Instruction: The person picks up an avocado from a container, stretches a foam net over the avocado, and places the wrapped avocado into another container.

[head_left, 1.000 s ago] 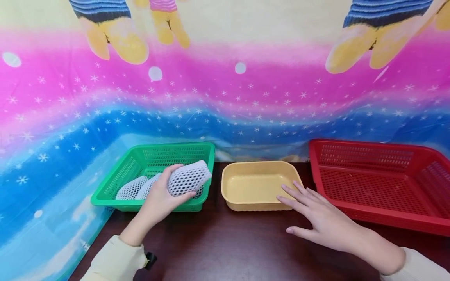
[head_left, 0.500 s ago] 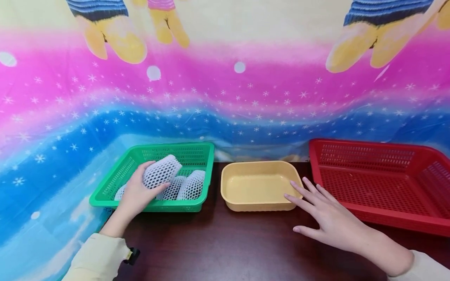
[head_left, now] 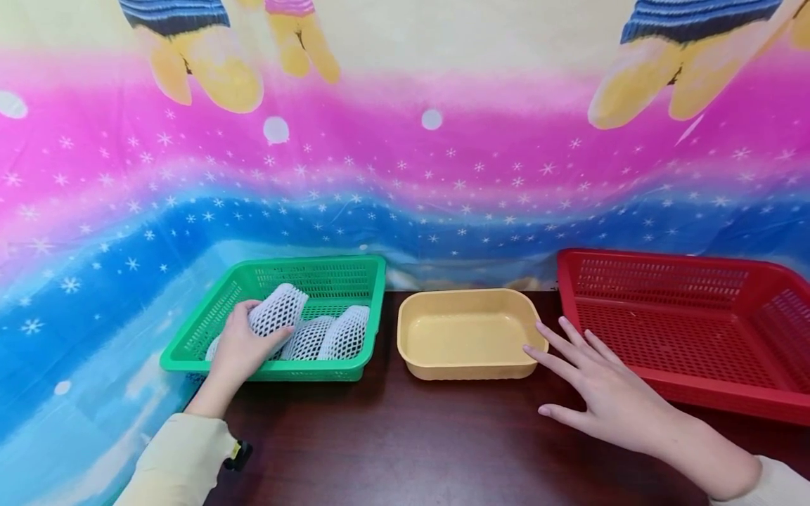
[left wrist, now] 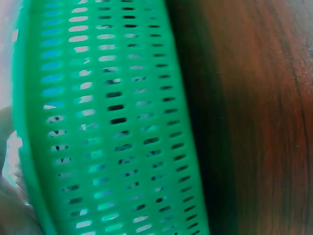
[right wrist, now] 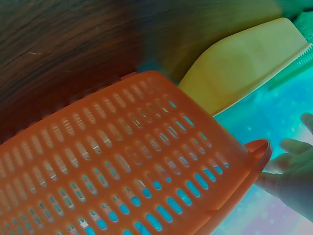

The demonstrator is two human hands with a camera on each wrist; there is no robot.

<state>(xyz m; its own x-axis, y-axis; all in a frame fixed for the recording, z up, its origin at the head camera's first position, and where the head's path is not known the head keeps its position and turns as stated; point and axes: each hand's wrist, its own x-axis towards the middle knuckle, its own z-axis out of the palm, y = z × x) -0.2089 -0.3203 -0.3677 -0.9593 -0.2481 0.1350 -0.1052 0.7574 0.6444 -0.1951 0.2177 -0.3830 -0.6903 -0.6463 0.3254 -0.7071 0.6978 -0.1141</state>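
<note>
In the head view my left hand (head_left: 243, 344) grips a white foam fruit net (head_left: 278, 309) between thumb and fingers, low inside the green basket (head_left: 373, 316). What the net wraps, if anything, is hidden. Two more foam nets, a left one (head_left: 309, 339) and a right one (head_left: 346, 334), lie in the basket beside it. Part of another white net shows behind my hand. My right hand (head_left: 610, 393), fingers spread and holding nothing, hovers between the yellow tray (head_left: 468, 367) and the red basket (head_left: 715, 397). Its fingertips overlap the tray's right rim in this view.
A dark wooden table (head_left: 405, 436) bears all three containers in a row. Behind them hangs a printed cloth (head_left: 481, 211). In the left wrist view the green basket's slotted wall (left wrist: 107, 122) fills much of the picture.
My left hand moved left with the foam net and lowered it into the green basket's left part, uncovering the two nets at right. My right hand drifted slightly right.
</note>
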